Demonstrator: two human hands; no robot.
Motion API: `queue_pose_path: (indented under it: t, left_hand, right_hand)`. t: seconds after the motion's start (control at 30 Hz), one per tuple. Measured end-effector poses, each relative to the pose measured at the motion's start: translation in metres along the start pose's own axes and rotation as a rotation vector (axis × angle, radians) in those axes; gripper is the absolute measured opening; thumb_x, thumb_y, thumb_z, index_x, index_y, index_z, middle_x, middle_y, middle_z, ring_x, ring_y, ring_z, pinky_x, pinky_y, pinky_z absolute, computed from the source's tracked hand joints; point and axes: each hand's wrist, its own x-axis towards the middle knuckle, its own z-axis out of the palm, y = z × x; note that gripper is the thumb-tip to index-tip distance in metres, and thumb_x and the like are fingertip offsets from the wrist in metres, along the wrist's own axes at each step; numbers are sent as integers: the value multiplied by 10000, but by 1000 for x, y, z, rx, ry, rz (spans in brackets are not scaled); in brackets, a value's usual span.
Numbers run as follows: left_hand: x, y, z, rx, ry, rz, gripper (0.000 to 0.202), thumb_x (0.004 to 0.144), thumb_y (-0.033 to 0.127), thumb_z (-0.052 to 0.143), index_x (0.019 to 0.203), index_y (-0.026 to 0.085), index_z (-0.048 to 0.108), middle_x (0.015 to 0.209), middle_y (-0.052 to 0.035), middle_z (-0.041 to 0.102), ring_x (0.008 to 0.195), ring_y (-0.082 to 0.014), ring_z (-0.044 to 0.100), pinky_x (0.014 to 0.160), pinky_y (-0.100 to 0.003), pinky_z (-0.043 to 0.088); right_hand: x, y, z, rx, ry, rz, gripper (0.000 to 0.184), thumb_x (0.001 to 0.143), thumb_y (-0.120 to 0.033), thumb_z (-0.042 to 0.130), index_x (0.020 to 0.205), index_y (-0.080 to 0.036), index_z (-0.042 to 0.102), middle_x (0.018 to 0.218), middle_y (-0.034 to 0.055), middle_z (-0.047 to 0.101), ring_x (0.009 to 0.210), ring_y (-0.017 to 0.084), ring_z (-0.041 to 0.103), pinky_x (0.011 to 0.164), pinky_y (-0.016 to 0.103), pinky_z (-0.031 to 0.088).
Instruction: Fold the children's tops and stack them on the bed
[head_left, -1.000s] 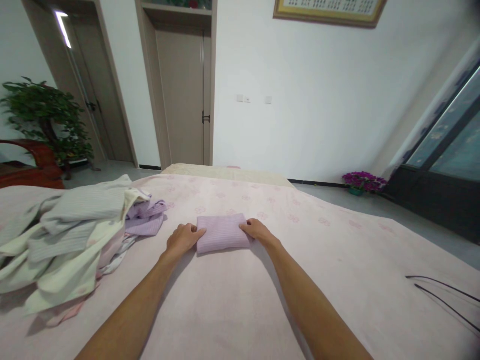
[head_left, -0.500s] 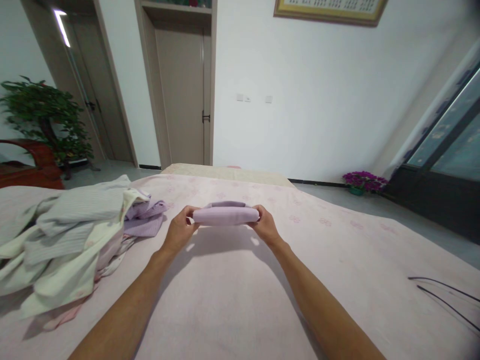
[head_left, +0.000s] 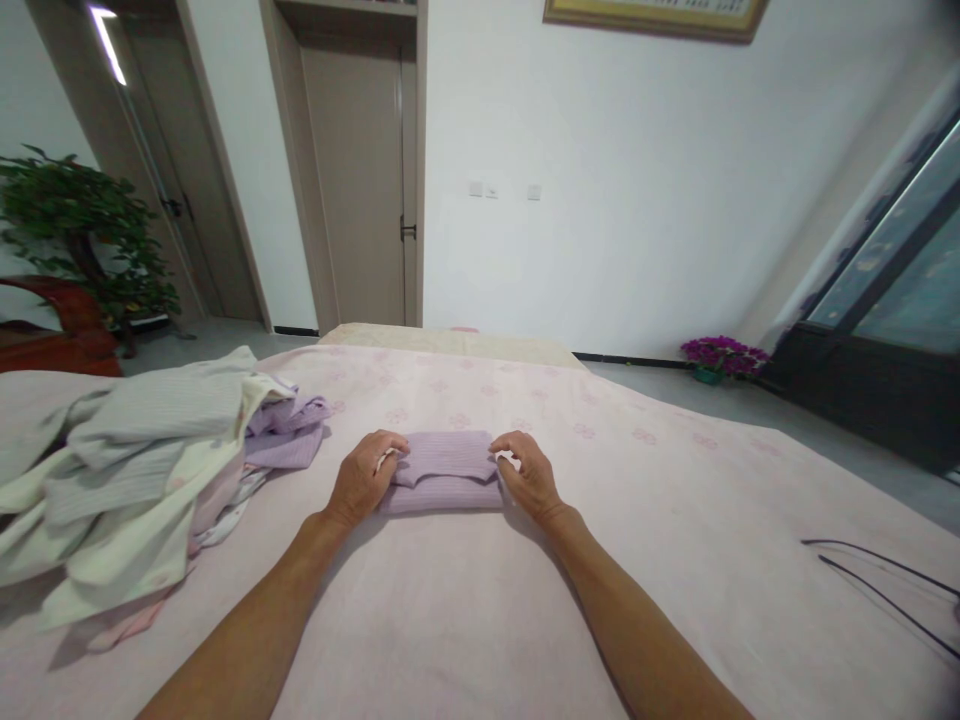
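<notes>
A folded lilac ribbed garment (head_left: 448,456) lies on the pink bed cover, its upper flap covering most of the thicker fold below. At its left end, my left hand (head_left: 369,475) is closed, thumb and forefinger pinching the flap's edge. My right hand (head_left: 529,472) pinches the opposite edge of the flap in the same way. Both forearms reach in from the bottom of the view. To the left sits a loose heap of clothes (head_left: 142,450), grey, cream and pink, with a crumpled purple piece (head_left: 289,430) at its right side.
The pink flowered bed cover (head_left: 450,620) spreads under everything. Two thin black cords (head_left: 877,556) lie at the right edge. Beyond the bed are a closed door (head_left: 356,180), a leafy plant (head_left: 82,230), a red wooden chair (head_left: 56,320) and purple flowers (head_left: 724,355).
The lilac garment has come down from a raised, edge-on position and now lies flat on the bed, nearer to me. Both hands came down with it and hold its flap edges.
</notes>
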Motion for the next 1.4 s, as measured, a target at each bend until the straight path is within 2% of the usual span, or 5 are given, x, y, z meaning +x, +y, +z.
queue_pose_path:
  t: [0.37,0.63,0.93,1.13,1.4]
  left_hand:
    - [-7,22,12,261,-218,193,241,974,325,466,870,215,654,870,-63,656,862,-226,567,837,-379,434]
    - [-15,39,21,162,-319,292,243,939,341,569,1143,223,628,1134,-88,674,1056,-254,598,949,-405,450]
    - [-21,38,23,156,-340,314,352,871,286,650,1215,233,594,1213,-85,648,1105,-260,582,971,-415,447]
    - [-23,33,29,252,-328,247,661,787,296,749,1389,237,482,1342,-94,574,1202,-282,528,1032,-452,420]
    - [-21,35,31,272,-330,248,593,797,290,734,1353,248,532,1273,-82,611,1152,-277,542,1002,-443,424]
  right_hand:
    - [-8,-10,-2,35,-168,56,261,734,-81,461,746,-236,671,818,19,663,822,188,618,802,317,493]
    - [-6,-23,3,-120,-208,-169,396,961,-315,489,1342,-246,574,1432,89,542,1331,250,474,1138,479,336]
    - [-9,-19,-2,-258,-234,-144,282,987,-293,460,872,-225,709,950,70,730,956,218,636,946,382,443]
    - [-9,-5,9,-239,22,179,322,984,-283,386,1074,-184,680,1068,99,674,1050,225,583,965,354,421]
    - [-1,14,15,-128,-151,444,408,981,-433,389,1120,-221,708,1106,77,688,1054,210,593,945,321,415]
